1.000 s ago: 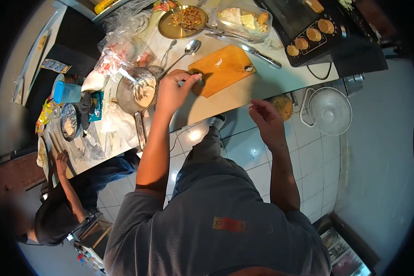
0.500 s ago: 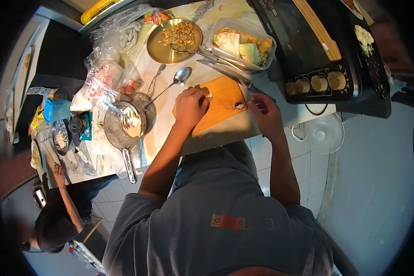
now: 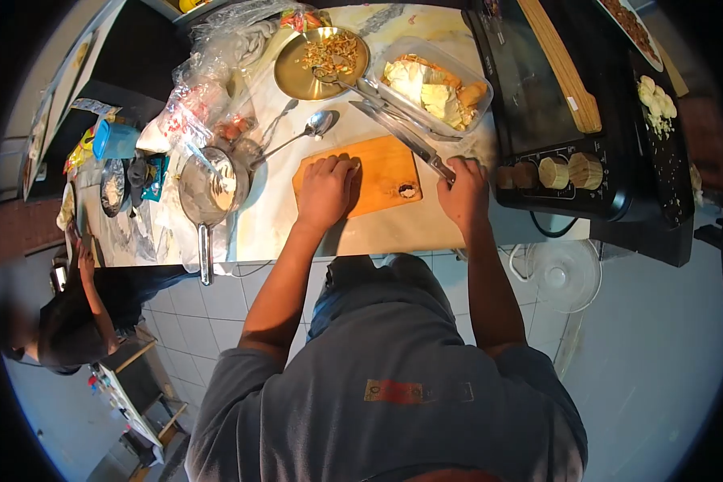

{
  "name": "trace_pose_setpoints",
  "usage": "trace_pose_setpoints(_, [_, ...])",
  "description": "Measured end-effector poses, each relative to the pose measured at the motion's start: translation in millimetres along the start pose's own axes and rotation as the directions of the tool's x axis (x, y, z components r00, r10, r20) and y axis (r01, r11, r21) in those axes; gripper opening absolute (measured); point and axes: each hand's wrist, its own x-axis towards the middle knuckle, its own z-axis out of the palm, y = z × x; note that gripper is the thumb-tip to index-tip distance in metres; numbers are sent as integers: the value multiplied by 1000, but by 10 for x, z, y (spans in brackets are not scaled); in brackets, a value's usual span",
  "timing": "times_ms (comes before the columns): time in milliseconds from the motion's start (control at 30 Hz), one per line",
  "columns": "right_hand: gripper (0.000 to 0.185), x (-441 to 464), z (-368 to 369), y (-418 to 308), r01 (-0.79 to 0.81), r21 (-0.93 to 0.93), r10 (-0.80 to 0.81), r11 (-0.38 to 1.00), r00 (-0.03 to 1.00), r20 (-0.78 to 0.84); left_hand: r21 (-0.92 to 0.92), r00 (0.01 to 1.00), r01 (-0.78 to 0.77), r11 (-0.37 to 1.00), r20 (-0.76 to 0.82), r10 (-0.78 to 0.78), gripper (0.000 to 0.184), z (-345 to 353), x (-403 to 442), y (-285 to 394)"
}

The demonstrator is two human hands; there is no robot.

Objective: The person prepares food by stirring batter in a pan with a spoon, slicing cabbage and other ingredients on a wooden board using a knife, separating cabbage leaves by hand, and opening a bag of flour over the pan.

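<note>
My left hand (image 3: pixel 324 191) rests on the left part of the wooden cutting board (image 3: pixel 384 173), its fingers curled together; what they hold, if anything, is hidden. At the board's upper right, my right hand (image 3: pixel 466 193) has its fingers closed on the handle end of a knife (image 3: pixel 406 135), whose blade points up and left. A metal spoon (image 3: pixel 319 123) lies above the board. Beyond it are a round metal plate (image 3: pixel 293 68) with chopped bits and a clear plastic container (image 3: pixel 479 74) holding pale food.
A pan (image 3: pixel 191 189) with pale batter stands left of the board, near plastic bags (image 3: pixel 189 112). On the right is a black stove (image 3: pixel 530 128) with wooden-looking knobs and a wooden spatula (image 3: pixel 566 72). Another person's hand (image 3: pixel 86 261) is at the far left. A clear basket (image 3: pixel 566 277) sits below the counter.
My right hand has moved up from beside the board and closed on the knife handle. My left hand has shifted onto the board, and the small pale piece at its fingertips no longer shows.
</note>
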Motion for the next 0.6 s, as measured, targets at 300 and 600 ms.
trace_pose_setpoints(300, [18,36,-38,-20,137,74,-143,988,987,79,-80,992,58,995,-110,-67,12,-56,-238,212])
trace_pose_setpoints(600, [19,-329,-316,-143,109,175,-126,978,988,88,-29,939,211,977,-272,-211,11,-170,-263,-19])
